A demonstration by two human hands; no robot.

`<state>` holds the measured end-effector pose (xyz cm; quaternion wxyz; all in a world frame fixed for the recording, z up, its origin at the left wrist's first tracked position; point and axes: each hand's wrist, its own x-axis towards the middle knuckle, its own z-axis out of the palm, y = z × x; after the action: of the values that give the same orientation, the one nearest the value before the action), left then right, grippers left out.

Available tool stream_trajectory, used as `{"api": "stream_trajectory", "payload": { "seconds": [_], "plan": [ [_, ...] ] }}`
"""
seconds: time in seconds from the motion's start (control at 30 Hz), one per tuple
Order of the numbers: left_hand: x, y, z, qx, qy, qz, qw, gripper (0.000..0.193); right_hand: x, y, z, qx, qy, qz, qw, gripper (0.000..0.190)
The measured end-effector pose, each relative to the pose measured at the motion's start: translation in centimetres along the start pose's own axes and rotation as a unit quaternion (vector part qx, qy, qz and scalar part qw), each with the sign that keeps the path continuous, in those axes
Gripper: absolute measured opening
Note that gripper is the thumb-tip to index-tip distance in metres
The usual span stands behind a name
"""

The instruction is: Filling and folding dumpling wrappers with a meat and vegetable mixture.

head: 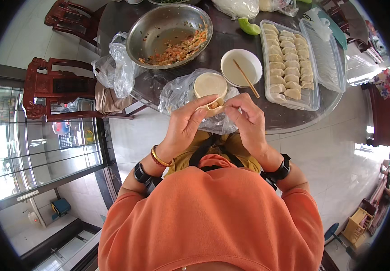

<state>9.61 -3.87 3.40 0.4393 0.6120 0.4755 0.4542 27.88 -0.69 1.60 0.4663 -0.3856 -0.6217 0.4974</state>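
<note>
Between both hands is a dumpling wrapper [214,111], partly folded, with filling visible in its opening. My left hand [187,119] pinches its left side between thumb and fingers, and my right hand [247,117] holds its right edge. Just beyond lies a stack of round wrappers [210,85] on a clear plastic bag [178,88]. A white bowl [228,69] of cloudy liquid, with a wooden chopstick [247,79] across it, stands beyond my right hand. At the back left is a steel basin [161,37] with chopped filling [178,50]. Folded dumplings [291,64] stand in rows in a plastic tray [313,101] at right.
A clear lid [327,61] lies right of the tray. A cut piece of green vegetable [249,27] and plastic bags [237,7] lie at the back. Another crumpled bag [115,67] lies at the table's left edge, near a carved wooden chair [54,88].
</note>
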Motion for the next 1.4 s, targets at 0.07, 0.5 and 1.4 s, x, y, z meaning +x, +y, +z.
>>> {"api": "stream_trajectory", "payload": {
  "seconds": [0.07,0.5,1.4],
  "plan": [
    [0.0,-0.2,0.1,0.001,0.003,0.013,1.000,0.033,0.0,0.1,0.2,0.016,0.008,0.023,1.000,0.016],
    [-0.1,-1.1,0.1,-0.049,0.005,0.014,0.999,0.016,0.0,0.1,0.4,-0.006,0.011,-0.033,0.999,0.020],
    [-7.8,-7.6,-0.3,-0.004,0.118,-0.058,0.991,0.011,-10.9,15.7,-1.5,-0.153,-0.063,0.080,0.983,0.027]
  ]
}}
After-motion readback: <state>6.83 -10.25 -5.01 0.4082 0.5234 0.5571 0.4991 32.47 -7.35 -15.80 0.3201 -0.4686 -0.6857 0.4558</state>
